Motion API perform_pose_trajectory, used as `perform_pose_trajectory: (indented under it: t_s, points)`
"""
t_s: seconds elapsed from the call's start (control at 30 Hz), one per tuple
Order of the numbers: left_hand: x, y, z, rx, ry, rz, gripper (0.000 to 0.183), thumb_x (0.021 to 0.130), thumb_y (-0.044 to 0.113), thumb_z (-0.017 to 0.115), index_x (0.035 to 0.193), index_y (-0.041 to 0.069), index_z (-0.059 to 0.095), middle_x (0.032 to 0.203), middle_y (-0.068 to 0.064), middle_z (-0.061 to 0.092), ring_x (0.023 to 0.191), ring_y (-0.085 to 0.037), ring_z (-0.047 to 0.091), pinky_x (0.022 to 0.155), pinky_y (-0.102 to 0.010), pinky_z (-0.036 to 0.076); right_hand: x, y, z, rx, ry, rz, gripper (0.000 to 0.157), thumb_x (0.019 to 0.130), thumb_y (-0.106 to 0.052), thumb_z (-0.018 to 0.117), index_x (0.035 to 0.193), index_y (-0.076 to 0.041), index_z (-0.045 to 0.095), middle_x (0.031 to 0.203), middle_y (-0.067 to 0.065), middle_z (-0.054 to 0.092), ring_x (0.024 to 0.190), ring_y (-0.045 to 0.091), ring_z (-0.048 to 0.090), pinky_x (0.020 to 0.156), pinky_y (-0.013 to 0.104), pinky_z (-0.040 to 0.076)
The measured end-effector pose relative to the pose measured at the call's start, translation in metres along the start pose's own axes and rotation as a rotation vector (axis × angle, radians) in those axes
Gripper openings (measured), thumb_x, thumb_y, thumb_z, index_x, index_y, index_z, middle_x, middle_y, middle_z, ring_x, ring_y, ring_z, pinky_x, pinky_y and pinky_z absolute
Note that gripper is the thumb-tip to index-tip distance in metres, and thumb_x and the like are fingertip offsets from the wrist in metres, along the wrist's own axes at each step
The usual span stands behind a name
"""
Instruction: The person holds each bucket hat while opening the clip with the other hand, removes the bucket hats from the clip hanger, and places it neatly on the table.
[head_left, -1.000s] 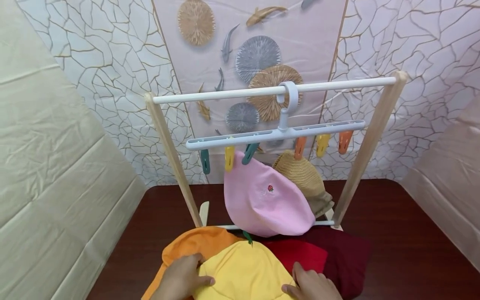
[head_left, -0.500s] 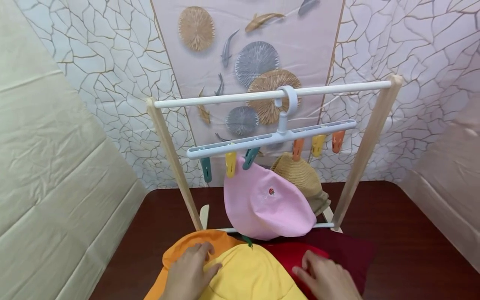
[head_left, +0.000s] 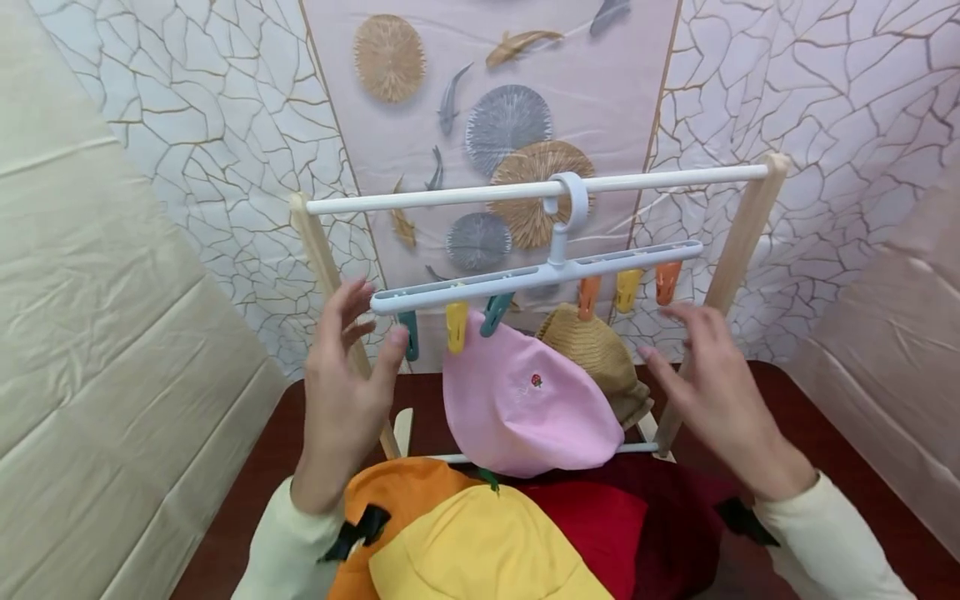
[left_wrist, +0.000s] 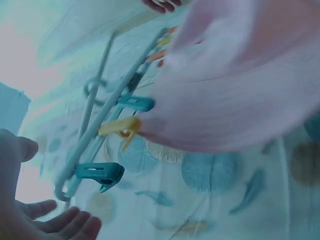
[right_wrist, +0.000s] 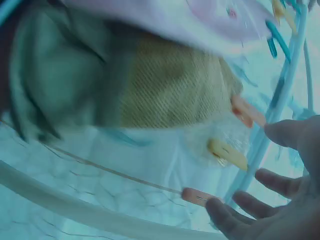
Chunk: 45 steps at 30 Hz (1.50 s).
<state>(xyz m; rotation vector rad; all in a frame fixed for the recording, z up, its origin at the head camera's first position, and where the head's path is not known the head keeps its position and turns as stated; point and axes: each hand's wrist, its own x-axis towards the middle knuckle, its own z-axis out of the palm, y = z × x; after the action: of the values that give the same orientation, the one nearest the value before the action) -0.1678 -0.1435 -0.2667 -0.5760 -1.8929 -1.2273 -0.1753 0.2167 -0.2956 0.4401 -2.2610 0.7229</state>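
Note:
A pale blue clip hanger (head_left: 510,279) hangs by its hook from a white rail (head_left: 450,197). A pink hat (head_left: 517,400) with a strawberry patch hangs from its yellow clip (left_wrist: 122,127). Behind it, a tan woven hat (right_wrist: 170,82) hangs from an orange clip (right_wrist: 248,111). My left hand (head_left: 348,392) is raised at the hanger's left end, fingers spread, thumb close to a green clip (left_wrist: 101,172). At the right end my right hand (head_left: 720,392) is raised too, its fingertips near the outermost orange clip (right_wrist: 197,196). Neither hand holds anything.
Below lie a yellow hat (head_left: 487,542), an orange hat (head_left: 408,487), a red hat (head_left: 600,525) and a dark maroon cloth (head_left: 678,517), overlapping on a dark wooden table (head_left: 810,442). The rack's wooden posts (head_left: 738,250) flank the hanger. A patterned backdrop stands behind.
Both hands have let go of the yellow hat and risen from it to the two ends of the hanger. The hats have stayed in place.

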Motion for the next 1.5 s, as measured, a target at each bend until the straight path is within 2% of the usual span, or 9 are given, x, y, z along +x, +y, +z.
perform_pose_trajectory:
  t_s: [0.2,0.47,0.63,0.83,0.93,1.03,1.2,1.33,1.5]
  points:
    - [0.027,-0.01,0.016,-0.299,-0.078,-0.303,0.04,0.097,0.027,0.065,0.134,0.011,0.059,0.114,-0.011,0.07,0.099,-0.02,0.071,0.087,-0.029,0.055,0.048,0.008,-0.003,-0.032,0.021,-0.046,0.064,0.089,-0.009,0.074,0.143,0.002,0.043,0.146,0.028,0.036,0.137,0.044,0.034,0.11,0.061,0.03]
    - [0.026,-0.007,0.017,-0.334,0.034,-0.259,0.028,0.093,0.027,0.071,0.112,0.006,0.072,0.095,-0.01,0.073,0.081,-0.028,0.071,0.068,-0.029,0.057,0.069,0.018,0.012,-0.115,-0.132,-0.06,0.069,0.092,-0.021,0.073,0.149,-0.002,0.037,0.149,0.03,0.031,0.145,0.043,0.022,0.112,0.062,0.027]
    - [0.02,0.013,0.011,-0.276,0.131,-0.185,0.022,0.093,0.018,0.072,0.109,0.004,0.073,0.092,-0.008,0.073,0.077,-0.022,0.07,0.068,-0.027,0.058,0.069,0.007,0.018,-0.093,-0.171,-0.056,0.07,0.093,-0.02,0.071,0.152,-0.006,0.035,0.153,0.026,0.029,0.143,0.042,0.026,0.108,0.063,0.032]
    - [-0.001,0.046,0.012,-0.182,0.21,-0.048,0.018,0.087,0.006,0.075,0.105,0.005,0.075,0.082,-0.006,0.07,0.054,-0.01,0.054,0.045,-0.016,0.04,0.062,-0.033,0.013,0.076,-0.253,-0.095,0.061,0.099,-0.025,0.062,0.152,-0.006,0.036,0.156,0.022,0.031,0.14,0.045,0.034,0.108,0.066,0.03]
    - [-0.014,0.058,0.022,-0.16,0.166,0.072,0.021,0.089,0.009,0.073,0.11,0.004,0.073,0.09,-0.006,0.072,0.061,-0.01,0.06,0.052,-0.017,0.048,0.051,-0.058,0.009,0.198,-0.316,-0.132,0.059,0.102,-0.031,0.056,0.153,-0.01,0.035,0.154,0.017,0.037,0.138,0.04,0.039,0.108,0.064,0.032]
    - [-0.025,0.071,0.039,-0.16,0.09,0.228,0.035,0.095,0.023,0.067,0.119,-0.002,0.066,0.106,-0.013,0.072,0.082,-0.017,0.069,0.074,-0.026,0.057,0.038,-0.081,0.002,0.311,-0.397,-0.095,0.058,0.105,-0.04,0.047,0.157,-0.019,0.03,0.155,0.013,0.038,0.136,0.037,0.045,0.106,0.063,0.035]
    - [-0.045,0.09,0.069,-0.11,-0.032,0.465,0.061,0.102,0.037,0.05,0.136,-0.013,0.048,0.132,-0.025,0.058,0.117,-0.032,0.061,0.099,-0.042,0.05,0.02,-0.104,-0.017,0.418,-0.472,-0.012,0.056,0.107,-0.044,0.038,0.159,-0.032,0.019,0.149,0.005,0.046,0.129,0.024,0.052,0.106,0.053,0.04]
    - [-0.057,0.094,0.086,-0.036,-0.111,0.552,0.07,0.105,0.042,0.038,0.14,-0.019,0.038,0.146,-0.03,0.043,0.134,-0.04,0.047,0.108,-0.049,0.041,-0.001,-0.112,-0.04,0.471,-0.489,0.026,0.057,0.107,-0.044,0.039,0.159,-0.035,0.018,0.143,0.001,0.052,0.118,0.013,0.059,0.095,0.035,0.051]
    - [-0.064,0.093,0.098,0.037,-0.189,0.572,0.076,0.106,0.047,0.027,0.144,-0.017,0.033,0.154,-0.028,0.034,0.142,-0.038,0.037,0.113,-0.049,0.035,-0.019,-0.119,-0.058,0.298,-0.385,0.059,0.072,0.096,-0.033,0.066,0.157,-0.035,0.027,0.139,-0.005,0.056,0.106,0.007,0.062,0.078,0.026,0.053]
